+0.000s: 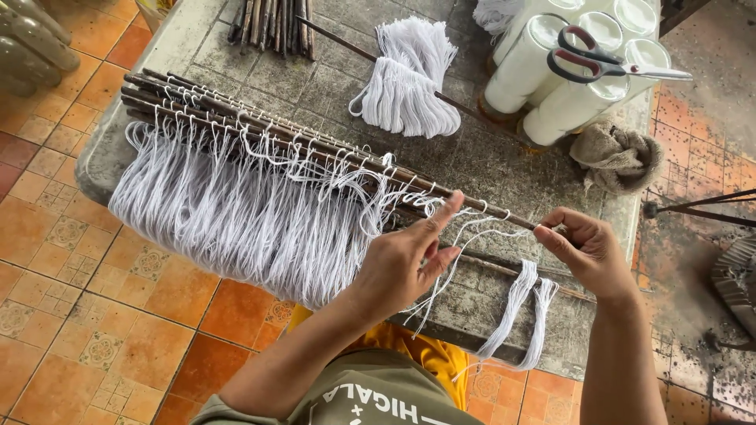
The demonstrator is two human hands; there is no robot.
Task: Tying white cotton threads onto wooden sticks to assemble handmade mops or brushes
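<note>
I see the left hand (pixel 405 256) over the table's near edge, fingers spread, index stretched up to touch the thin dark stick (pixel 346 161), loose white strings (pixel 461 236) running through the other fingers. Right hand (pixel 587 248) pinches the stick's right tip, thumb and fingers closed on it. The stick lies slanted across the concrete slab (pixel 488 169), rough grey, pitted, corners rounded. Behind it sit more sticks of the same kind, stacked side by side, each knotted with looped white cotton. Their fringe (pixel 236 220) hangs thick over the slab's front edge, fine and limp, covering the left half of that edge. One small skein (pixel 524 311) dangles just below the right hand, from a second stick lying nearer me. A folded bundle (pixel 409 79) of the same string rests farther back on a long thin rod. Top right: white cylindrical spools (pixel 551 86) lying together, scissors (pixel 606 63) with dark handles on top. A crumpled brown cloth (pixel 618 157) lies just beside the spools. More bare sticks (pixel 272 24) at the far edge. Orange patterned tiles (pixel 94 315) cover the floor below.
</note>
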